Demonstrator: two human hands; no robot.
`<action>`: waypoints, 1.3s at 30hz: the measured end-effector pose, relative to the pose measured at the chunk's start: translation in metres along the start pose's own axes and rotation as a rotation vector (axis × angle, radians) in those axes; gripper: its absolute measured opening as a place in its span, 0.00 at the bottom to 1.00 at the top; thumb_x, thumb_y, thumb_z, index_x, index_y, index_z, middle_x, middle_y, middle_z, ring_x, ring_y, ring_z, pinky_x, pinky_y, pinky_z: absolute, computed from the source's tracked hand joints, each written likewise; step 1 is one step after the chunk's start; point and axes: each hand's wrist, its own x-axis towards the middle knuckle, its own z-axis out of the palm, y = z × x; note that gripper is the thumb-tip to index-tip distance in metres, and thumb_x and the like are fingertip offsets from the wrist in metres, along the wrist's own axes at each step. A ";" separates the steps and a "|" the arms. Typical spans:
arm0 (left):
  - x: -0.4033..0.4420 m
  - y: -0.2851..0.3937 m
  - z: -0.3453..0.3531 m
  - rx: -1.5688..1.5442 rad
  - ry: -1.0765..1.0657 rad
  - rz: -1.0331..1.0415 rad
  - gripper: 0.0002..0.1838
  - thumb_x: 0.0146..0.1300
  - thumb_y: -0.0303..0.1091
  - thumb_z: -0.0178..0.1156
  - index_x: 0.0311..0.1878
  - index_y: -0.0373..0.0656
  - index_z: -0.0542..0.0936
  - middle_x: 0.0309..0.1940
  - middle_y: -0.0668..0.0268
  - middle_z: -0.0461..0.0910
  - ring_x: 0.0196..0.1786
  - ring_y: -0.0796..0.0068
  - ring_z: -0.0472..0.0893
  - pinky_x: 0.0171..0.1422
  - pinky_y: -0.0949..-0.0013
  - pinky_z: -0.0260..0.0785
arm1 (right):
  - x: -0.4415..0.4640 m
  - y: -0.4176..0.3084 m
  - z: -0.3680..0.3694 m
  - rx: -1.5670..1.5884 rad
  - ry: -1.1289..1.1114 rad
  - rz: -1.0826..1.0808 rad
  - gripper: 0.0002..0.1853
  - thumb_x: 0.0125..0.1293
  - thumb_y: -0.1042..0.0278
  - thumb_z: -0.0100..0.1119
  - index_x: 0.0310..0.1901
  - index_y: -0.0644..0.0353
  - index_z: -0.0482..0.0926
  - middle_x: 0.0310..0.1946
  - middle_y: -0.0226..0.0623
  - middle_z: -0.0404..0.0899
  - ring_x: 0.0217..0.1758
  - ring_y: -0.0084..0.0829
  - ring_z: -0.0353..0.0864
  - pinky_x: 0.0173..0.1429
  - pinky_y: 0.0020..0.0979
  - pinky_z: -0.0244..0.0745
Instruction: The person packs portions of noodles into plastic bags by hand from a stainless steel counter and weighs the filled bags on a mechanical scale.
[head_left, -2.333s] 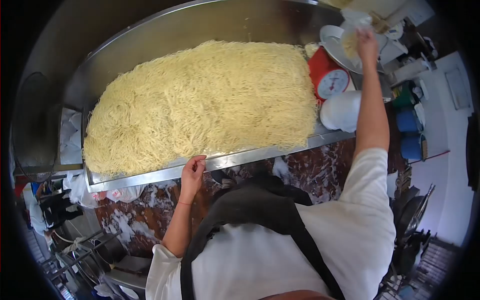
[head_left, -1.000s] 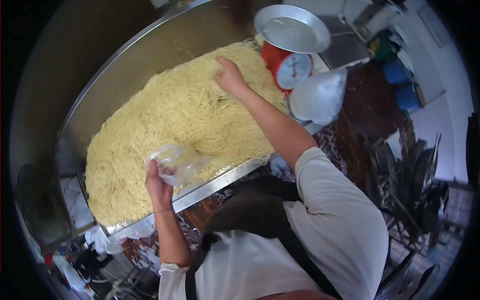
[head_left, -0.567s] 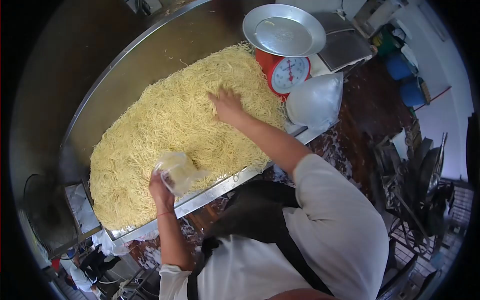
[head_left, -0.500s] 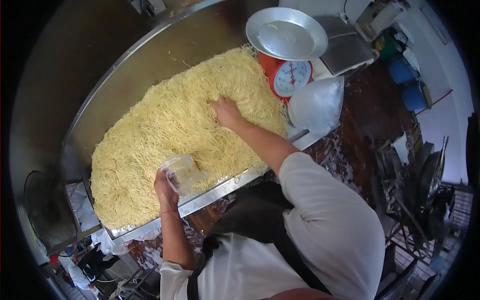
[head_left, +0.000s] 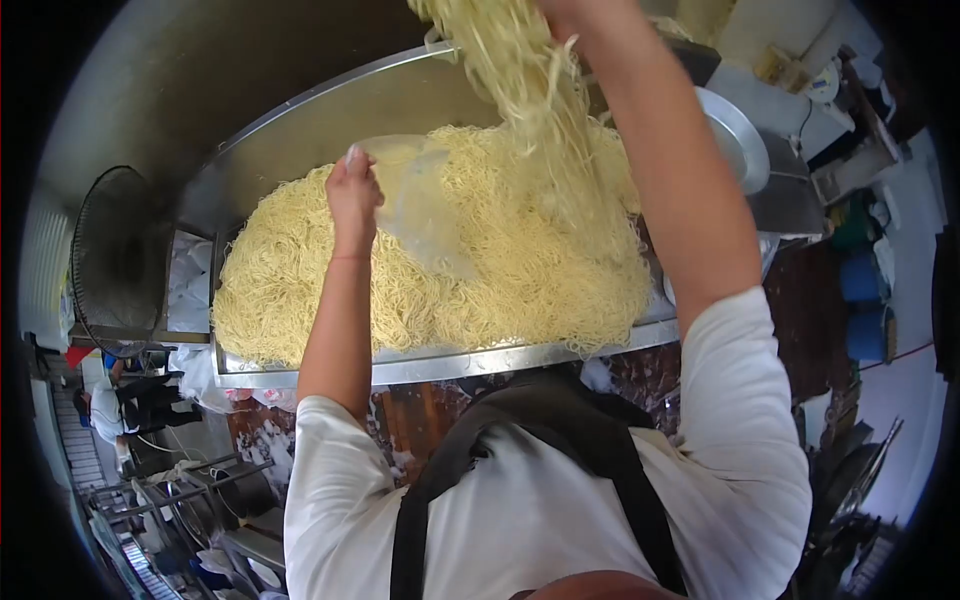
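A big heap of pale yellow noodles [head_left: 300, 270] fills the metal tray [head_left: 480, 362] in front of me. Above the left part of the heap, my left hand [head_left: 354, 195] is closed on the edge of a clear plastic bag [head_left: 425, 205], which hangs to the right of it. High at the top of the view, my right hand [head_left: 580, 14] grips a long bunch of noodles [head_left: 525, 85] that trails down toward the heap. Its fingers are partly hidden by the frame's edge. My right arm covers the scale's body; its round metal pan [head_left: 738, 140] shows at the right.
A round fan [head_left: 120, 260] stands left of the tray. White plastic bags [head_left: 200, 375] hang below the tray's left end. Blue bins [head_left: 868, 300] are at the right. Another person [head_left: 115, 405] is at the far left. The floor is wet with foam.
My right hand has risen from the heap with a bunch of noodles. My left hand has moved up and away from me with the plastic bag. The view has turned.
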 end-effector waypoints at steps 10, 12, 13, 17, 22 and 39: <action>-0.023 -0.084 0.010 0.493 -0.086 0.273 0.17 0.74 0.41 0.52 0.42 0.37 0.83 0.25 0.55 0.80 0.27 0.67 0.77 0.35 0.65 0.69 | -0.195 0.241 0.041 -0.351 -0.462 0.567 0.23 0.66 0.66 0.60 0.63 0.57 0.76 0.58 0.45 0.79 0.60 0.31 0.77 0.65 0.34 0.70; -0.049 -0.065 0.015 0.453 -0.101 0.302 0.16 0.74 0.40 0.52 0.45 0.38 0.83 0.25 0.53 0.80 0.26 0.66 0.78 0.35 0.64 0.70 | -0.163 0.212 0.068 -0.080 -0.287 0.642 0.20 0.68 0.68 0.56 0.60 0.62 0.77 0.51 0.42 0.82 0.54 0.30 0.80 0.59 0.31 0.73; -0.058 -0.061 0.016 0.413 -0.095 0.320 0.15 0.74 0.40 0.52 0.46 0.39 0.83 0.25 0.52 0.80 0.26 0.66 0.78 0.35 0.64 0.70 | -0.146 0.205 0.083 0.058 -0.199 0.673 0.18 0.69 0.68 0.53 0.58 0.65 0.78 0.48 0.41 0.83 0.51 0.30 0.82 0.56 0.30 0.75; -0.069 -0.067 0.008 0.557 -0.154 0.363 0.13 0.73 0.37 0.54 0.49 0.41 0.84 0.24 0.48 0.78 0.25 0.57 0.80 0.35 0.60 0.71 | -0.111 0.267 0.105 0.394 0.064 0.968 0.20 0.69 0.68 0.54 0.58 0.69 0.74 0.47 0.43 0.83 0.51 0.31 0.81 0.58 0.30 0.74; -0.041 -0.124 -0.038 0.580 -0.147 0.217 0.10 0.68 0.33 0.58 0.49 0.41 0.81 0.25 0.49 0.80 0.27 0.54 0.81 0.35 0.58 0.71 | -0.183 0.288 0.065 -0.492 -0.407 0.465 0.36 0.61 0.69 0.64 0.71 0.58 0.62 0.56 0.49 0.77 0.60 0.38 0.77 0.64 0.36 0.70; -0.083 -0.129 -0.015 0.439 -0.217 0.198 0.07 0.70 0.31 0.55 0.45 0.37 0.74 0.26 0.51 0.80 0.27 0.56 0.81 0.34 0.59 0.71 | -0.176 0.289 0.114 -0.260 -0.208 0.652 0.35 0.66 0.73 0.54 0.74 0.52 0.57 0.52 0.48 0.78 0.54 0.38 0.79 0.57 0.38 0.75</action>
